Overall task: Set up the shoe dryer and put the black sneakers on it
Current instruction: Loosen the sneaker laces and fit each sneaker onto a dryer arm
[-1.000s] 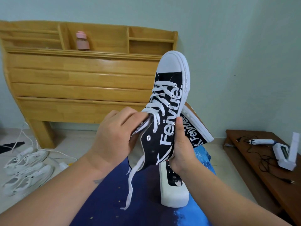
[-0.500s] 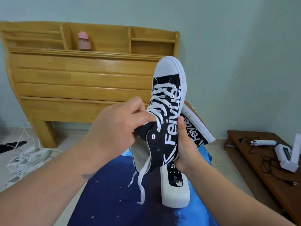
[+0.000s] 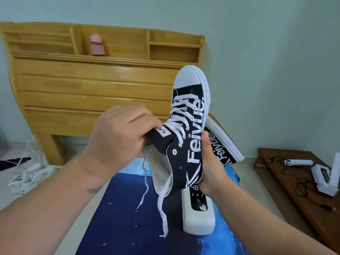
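Black sneaker (image 3: 191, 133) gripped by both hands, above dryer (image 3: 198, 216).

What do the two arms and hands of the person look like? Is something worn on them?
Both forearms are bare: no sleeves, gloves, watch or rings show. The left hand has no visible jewellery; the left forearm carries a small dark mark, perhaps a tattoo, just below the wrist. The right hand and its forearm show no markings.

A pale wooden headboard with shelf compartments (image 3: 95, 85) fills the upper left, a small pink bottle (image 3: 97, 45) standing in its middle compartment. White sneakers (image 3: 27, 178) and white cords lie at the left edge, while a dark brown wooden bench (image 3: 301, 183) at the right edge carries a white device (image 3: 326, 178) and black cable.
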Demonstrator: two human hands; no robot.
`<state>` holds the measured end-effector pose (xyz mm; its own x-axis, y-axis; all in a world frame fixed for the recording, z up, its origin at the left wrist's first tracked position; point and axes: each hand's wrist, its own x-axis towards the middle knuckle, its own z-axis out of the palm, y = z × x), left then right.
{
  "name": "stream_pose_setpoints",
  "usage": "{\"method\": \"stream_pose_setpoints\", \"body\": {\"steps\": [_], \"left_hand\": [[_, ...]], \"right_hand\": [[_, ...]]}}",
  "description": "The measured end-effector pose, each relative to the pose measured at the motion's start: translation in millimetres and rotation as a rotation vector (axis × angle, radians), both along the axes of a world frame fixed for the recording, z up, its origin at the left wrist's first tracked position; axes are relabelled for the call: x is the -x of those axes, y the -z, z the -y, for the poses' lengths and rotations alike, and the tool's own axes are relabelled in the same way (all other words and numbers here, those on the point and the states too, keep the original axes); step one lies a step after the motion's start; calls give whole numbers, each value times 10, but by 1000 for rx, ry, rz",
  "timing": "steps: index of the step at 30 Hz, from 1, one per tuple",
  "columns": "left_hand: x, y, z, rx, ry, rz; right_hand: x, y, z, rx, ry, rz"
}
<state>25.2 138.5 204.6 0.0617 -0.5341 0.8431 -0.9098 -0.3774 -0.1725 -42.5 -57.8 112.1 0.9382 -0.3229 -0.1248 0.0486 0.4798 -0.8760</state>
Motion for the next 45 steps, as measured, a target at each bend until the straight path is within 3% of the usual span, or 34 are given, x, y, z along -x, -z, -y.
{"method": "stream_pose_setpoints", "body": {"steps": [6,9,11,15,18,22,31,34,37,41,45], "left_hand": [[24,228,82,202,335,-1144],[-9,431,25,102,483,-1478],[-6,505,17,82,465,-1481],[6,501,54,424,365,-1403],[16,460,40,547,266,-1313],[211,389,33,475,265,-1190],[530,400,54,76,51,-887],[555,398,11,121,39,-785],[524,468,-33,115,-1,-806],[445,630,-63,-15,-70,-1081],[358,713,-60,-37,72,-1264]], "right_hand": [[-2,-14,-21,-38,51,8],[1,-44,-9,-50,69,28],[8,-42,14,-48,72,26],[9,1,79,-29,96,19],[3,35,112,-39,96,26],[-5,26,69,-55,99,53],[25,-61,-2,-70,132,55],[34,-76,-5,-82,155,63],[40,-80,10,-132,171,88],[44,-89,18,-180,180,141],[30,-107,23,-190,189,155]]}}
